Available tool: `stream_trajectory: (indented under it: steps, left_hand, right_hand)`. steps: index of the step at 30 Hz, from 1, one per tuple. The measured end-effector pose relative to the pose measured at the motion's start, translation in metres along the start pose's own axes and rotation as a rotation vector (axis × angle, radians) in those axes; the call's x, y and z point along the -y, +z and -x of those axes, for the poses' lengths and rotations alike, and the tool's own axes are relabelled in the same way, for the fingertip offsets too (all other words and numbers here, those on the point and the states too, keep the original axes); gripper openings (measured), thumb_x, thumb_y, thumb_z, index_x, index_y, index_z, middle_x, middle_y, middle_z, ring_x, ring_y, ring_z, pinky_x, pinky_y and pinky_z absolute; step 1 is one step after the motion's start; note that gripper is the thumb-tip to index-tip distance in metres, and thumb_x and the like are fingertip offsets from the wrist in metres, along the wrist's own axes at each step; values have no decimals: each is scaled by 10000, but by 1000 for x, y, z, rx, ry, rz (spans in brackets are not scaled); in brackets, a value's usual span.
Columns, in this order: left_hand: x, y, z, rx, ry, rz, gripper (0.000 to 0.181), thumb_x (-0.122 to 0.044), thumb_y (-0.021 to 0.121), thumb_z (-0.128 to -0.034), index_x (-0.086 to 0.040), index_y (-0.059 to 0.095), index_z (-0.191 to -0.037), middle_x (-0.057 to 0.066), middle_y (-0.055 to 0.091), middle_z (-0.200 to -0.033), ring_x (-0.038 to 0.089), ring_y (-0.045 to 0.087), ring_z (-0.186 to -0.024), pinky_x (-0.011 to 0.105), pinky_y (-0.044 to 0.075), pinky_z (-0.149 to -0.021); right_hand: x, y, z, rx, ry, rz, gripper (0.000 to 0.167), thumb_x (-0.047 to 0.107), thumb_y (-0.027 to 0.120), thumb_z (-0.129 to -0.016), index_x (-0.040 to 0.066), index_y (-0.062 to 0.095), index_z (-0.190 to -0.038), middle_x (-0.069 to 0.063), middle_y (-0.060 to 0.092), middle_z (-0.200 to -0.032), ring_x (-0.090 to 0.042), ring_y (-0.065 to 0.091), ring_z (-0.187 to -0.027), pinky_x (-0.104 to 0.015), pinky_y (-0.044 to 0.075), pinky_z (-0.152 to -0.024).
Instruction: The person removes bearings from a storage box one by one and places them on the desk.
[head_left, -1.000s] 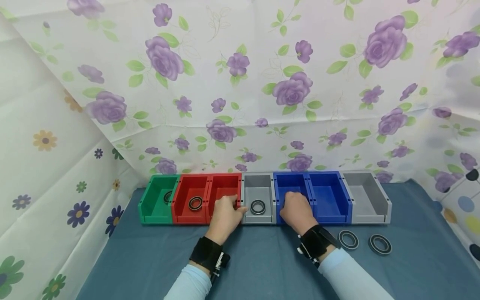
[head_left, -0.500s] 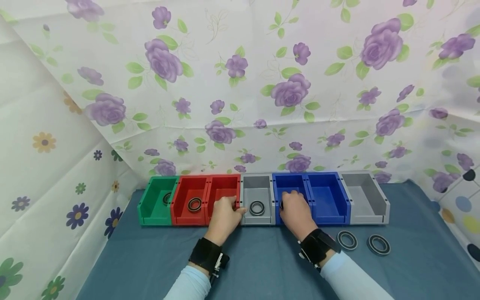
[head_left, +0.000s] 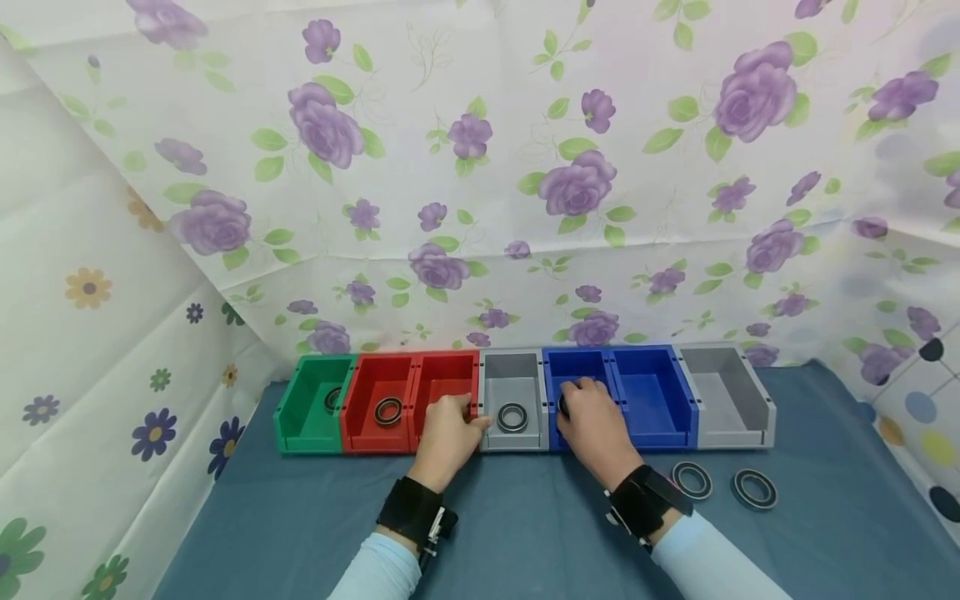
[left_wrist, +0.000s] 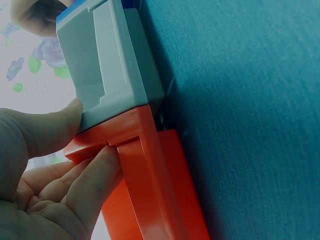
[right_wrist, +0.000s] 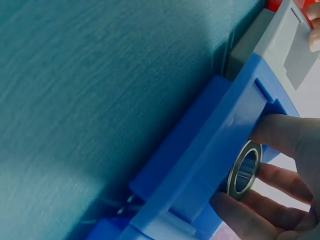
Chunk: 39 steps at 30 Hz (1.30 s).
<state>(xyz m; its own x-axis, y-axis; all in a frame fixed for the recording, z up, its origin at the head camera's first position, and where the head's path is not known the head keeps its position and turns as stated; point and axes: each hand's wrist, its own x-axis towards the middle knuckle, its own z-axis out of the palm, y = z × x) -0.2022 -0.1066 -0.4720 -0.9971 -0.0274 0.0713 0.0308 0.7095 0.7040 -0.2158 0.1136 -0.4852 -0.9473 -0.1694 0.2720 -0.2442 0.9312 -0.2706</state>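
Observation:
My left hand (head_left: 448,429) pinches the adjoining side walls of the second red bin (left_wrist: 145,165) and the middle grey bin (left_wrist: 112,60). Its thumb lies on the grey side and its fingers on the red side. Inside the left blue bin (head_left: 576,362), my right hand (head_left: 595,423) holds a ball bearing (right_wrist: 245,171) between thumb and fingers near the front wall. From the head view, only a dark edge of this bearing shows beside the fingers. Another bearing (head_left: 512,417) lies flat in the middle grey bin, between the two hands.
The bins stand in one row, with a green bin (head_left: 303,412) at the left end and a grey bin (head_left: 727,392) at the right. One bearing (head_left: 387,411) lies in the first red bin, another in the green. Two bearings (head_left: 692,481) lie on the blue cloth (head_left: 525,533).
My right hand's fingers have shifted and opened slightly in the left blue bin, so the bearing's edge now shows. The left hand stays on the bin walls. The head view has shifted slightly.

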Motion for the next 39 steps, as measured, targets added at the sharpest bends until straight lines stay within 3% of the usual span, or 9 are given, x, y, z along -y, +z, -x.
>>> stream_trajectory:
  steps: [5,10,26,39]
  left_hand:
    - [0,0,0,0,10,-4,313,-197,763,-776,-37,691,-1036,24,579,-655,135,526,-590,243,449,-499]
    - [-2,-2,0,-2,25,-7,270,-165,766,-769,-27,693,-990,30,578,-649,138,514,-583,241,436,-493]
    - [-3,-2,1,4,15,3,273,-181,755,-782,-31,697,-1003,29,591,-664,142,527,-594,242,454,-506]
    - [-3,-2,1,-4,11,5,282,-182,759,-780,-24,697,-1005,28,594,-662,144,533,-591,248,456,-503]
  right_hand:
    - [0,-8,4,-55,-34,-41,405,220,719,-799,66,625,-1162,-152,599,-1129,-303,563,-1045,-461,521,-818]
    - [-1,-19,7,-159,-87,-82,392,210,723,-794,81,636,-1154,-127,606,-1109,-282,571,-1040,-433,529,-798]
    - [-7,-50,19,-366,-190,-152,452,252,760,-757,106,640,-1168,-115,605,-1192,-249,550,-1119,-410,523,-863]
    - [-21,-72,45,-409,-175,-130,478,254,783,-718,105,654,-1154,-111,625,-1160,-252,569,-1093,-421,530,-833]
